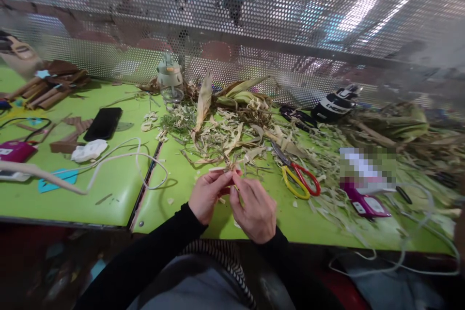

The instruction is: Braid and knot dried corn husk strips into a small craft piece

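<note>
My left hand (207, 193) and my right hand (254, 206) meet above the green table's front edge, fingertips pinched together. Between them is a small pale-brown piece of corn husk (231, 166), partly covered by the fingers. Just beyond my hands lies a heap of shredded corn husk (225, 131), with a whole dry husk (204, 99) standing out of it. To the right of my right hand rest scissors (296, 174) with one yellow and one red handle loop, their blades touching the scraps.
A black phone (103, 124), white cable (138, 155) and crumpled tissue (89, 150) lie left. Behind stand a clear bottle (170, 80) and a black bottle (334, 105) before a perforated metal screen (218, 14). A magenta device (366, 203) and more husks (399, 126) are right.
</note>
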Available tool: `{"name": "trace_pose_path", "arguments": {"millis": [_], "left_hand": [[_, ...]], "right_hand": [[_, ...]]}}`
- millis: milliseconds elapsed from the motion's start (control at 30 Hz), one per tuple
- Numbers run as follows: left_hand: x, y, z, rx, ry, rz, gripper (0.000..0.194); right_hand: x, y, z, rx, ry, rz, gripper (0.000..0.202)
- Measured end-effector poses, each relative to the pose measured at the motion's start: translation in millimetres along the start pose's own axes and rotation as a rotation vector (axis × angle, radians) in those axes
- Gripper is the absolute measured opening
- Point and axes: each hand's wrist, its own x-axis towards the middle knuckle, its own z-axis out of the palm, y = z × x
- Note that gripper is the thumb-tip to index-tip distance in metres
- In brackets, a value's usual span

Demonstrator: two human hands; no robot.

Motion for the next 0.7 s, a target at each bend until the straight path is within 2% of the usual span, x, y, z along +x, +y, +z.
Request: {"name": "trace_pose_path", "arguments": {"millis": [133,233,267,333,400,467,567,700], "left_hand": [[0,4,-2.8,-0.03,0.013,-0.026,0.02],[-5,15,-8.0,0.049,0.024,-0.028,0.02],[-7,19,-10.5,0.087,0.029,-0.014,0.019],[-14,23,-16.5,0.182,0.009,0.024,0.019],[-22,24,-22.8,0.318,-0.049,0.024,0.02],[-30,20,-27.7,0.436,-0.088,0.006,0.021],[-41,13,-31.2,0.574,-0.151,0.003,0.023],[-53,12,-33.2,0.8,-0.218,0.128,0.02]], "right_hand": [[-3,3,-8,0.145,-0.098,-0.017,0.037],[-4,31,-25,0.23,-0.171,0.006,0.036],[-4,47,-32,0.158,-0.184,0.058,0.032],[-5,84,-44,-0.091,-0.322,0.197,0.03],[-6,122,-52,-0.284,-0.577,0.359,0.032],[-8,151,-53,-0.364,-0.838,0.489,0.033],[-7,174,-48,-0.375,-0.933,0.564,0.032],[5,181,-41,-0.395,-1.019,0.632,0.027]]}}
